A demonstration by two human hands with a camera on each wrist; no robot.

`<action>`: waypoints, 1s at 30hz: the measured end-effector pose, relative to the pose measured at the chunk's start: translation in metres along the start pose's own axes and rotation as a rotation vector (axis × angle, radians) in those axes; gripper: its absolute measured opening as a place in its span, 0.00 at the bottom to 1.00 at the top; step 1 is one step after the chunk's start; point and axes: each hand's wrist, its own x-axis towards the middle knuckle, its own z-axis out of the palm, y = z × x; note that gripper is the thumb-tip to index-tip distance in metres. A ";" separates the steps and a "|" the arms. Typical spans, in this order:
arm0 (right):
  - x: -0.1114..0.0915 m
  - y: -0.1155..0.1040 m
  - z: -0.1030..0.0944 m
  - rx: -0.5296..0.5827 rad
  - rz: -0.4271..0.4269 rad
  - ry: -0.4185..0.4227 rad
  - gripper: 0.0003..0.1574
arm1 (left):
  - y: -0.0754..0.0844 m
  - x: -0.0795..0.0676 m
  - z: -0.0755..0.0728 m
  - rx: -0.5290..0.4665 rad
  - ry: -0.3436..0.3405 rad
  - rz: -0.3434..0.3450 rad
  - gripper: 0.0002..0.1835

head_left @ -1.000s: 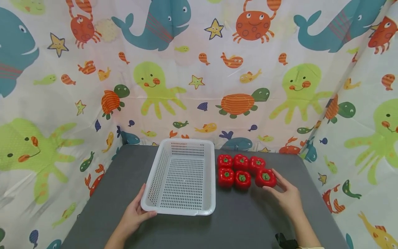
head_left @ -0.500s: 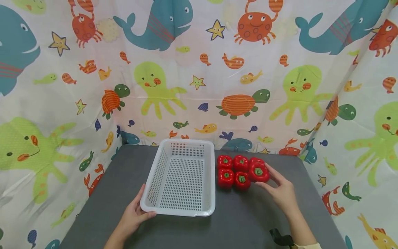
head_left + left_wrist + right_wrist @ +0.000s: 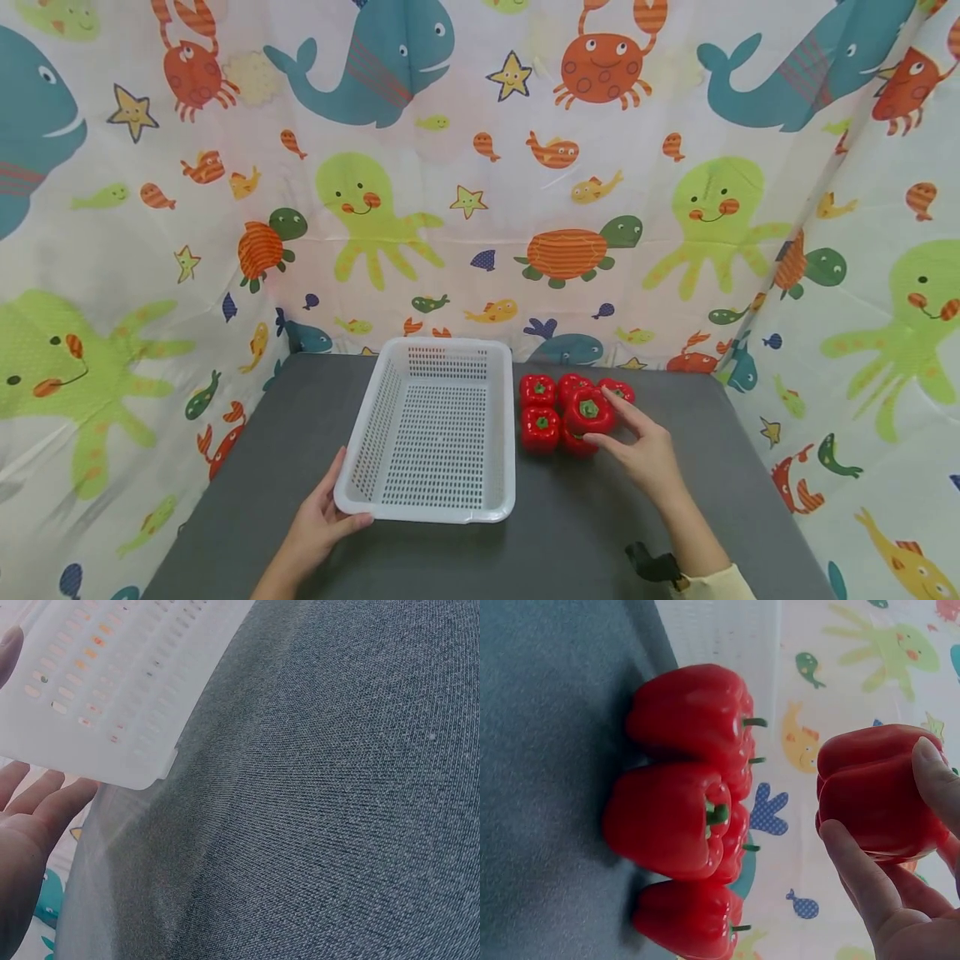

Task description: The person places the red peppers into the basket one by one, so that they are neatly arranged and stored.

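Observation:
A white perforated plastic basket (image 3: 423, 511) stands on the dark table with nothing in it. At its near left corner my left hand (image 3: 315, 518) grips it, thumb by the front and fingers along the side; the left wrist view shows those fingers (image 3: 64, 802) against the basket wall (image 3: 90, 761). My right hand (image 3: 647, 457) pinches a red bell pepper (image 3: 588, 408) between thumb and fingers. In the right wrist view this pepper (image 3: 874, 795) is raised, apart from the other peppers (image 3: 664, 817). From the head it partly covers a front pepper (image 3: 579, 447).
Several red bell peppers (image 3: 540, 429) stand in two close rows just right of the basket, stems up. A sheet with sea-animal prints (image 3: 465, 250) hangs behind and along both sides of the table (image 3: 450, 567).
My right hand has lifted the front right pepper and carried it left over the other peppers. My left hand and the basket have kept their place.

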 end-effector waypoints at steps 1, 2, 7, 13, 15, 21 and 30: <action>0.000 -0.001 0.001 0.001 0.000 0.000 0.49 | 0.000 0.000 0.000 -0.001 0.002 -0.003 0.62; 0.000 -0.002 0.002 0.003 0.000 -0.001 0.48 | -0.001 -0.001 0.000 -0.001 0.004 -0.004 0.62; 0.002 -0.009 0.006 0.013 -0.019 -0.010 0.48 | -0.001 -0.002 0.000 -0.015 0.001 0.000 0.62; 0.008 -0.017 0.008 0.018 -0.043 -0.021 0.48 | -0.001 -0.002 -0.001 0.005 -0.010 0.019 0.61; 0.010 -0.019 0.008 0.024 -0.042 -0.023 0.48 | -0.001 -0.001 -0.001 0.004 -0.015 0.022 0.60; 0.018 -0.029 0.013 0.056 -0.051 -0.044 0.48 | -0.001 0.001 0.001 -0.008 -0.004 0.015 0.61; 0.026 -0.042 0.026 0.138 -0.061 -0.074 0.47 | -0.001 0.000 0.000 0.004 0.006 0.011 0.62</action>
